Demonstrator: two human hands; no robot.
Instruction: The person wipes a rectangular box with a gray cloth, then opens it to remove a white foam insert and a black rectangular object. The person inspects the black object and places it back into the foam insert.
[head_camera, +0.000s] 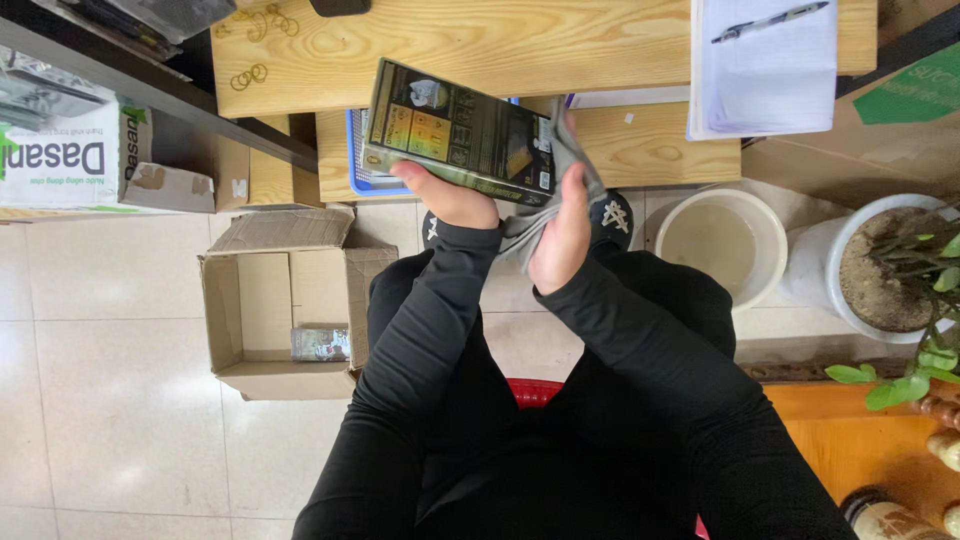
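The left hand (452, 195) closes its grip under the dark box (460, 132), held above the lap, while the right hand (562, 235), clutching a grey cloth (560, 170), seems mid-wipe, needing steady support.

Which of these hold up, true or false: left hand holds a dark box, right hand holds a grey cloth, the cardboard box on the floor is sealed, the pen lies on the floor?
1. The left hand holds a dark box. True.
2. The right hand presses a grey cloth to it. True.
3. The cardboard box on the floor is sealed. False: its flaps stand open, with a small package inside.
4. The pen lies on the floor. False: it rests on white paper on the wooden table.
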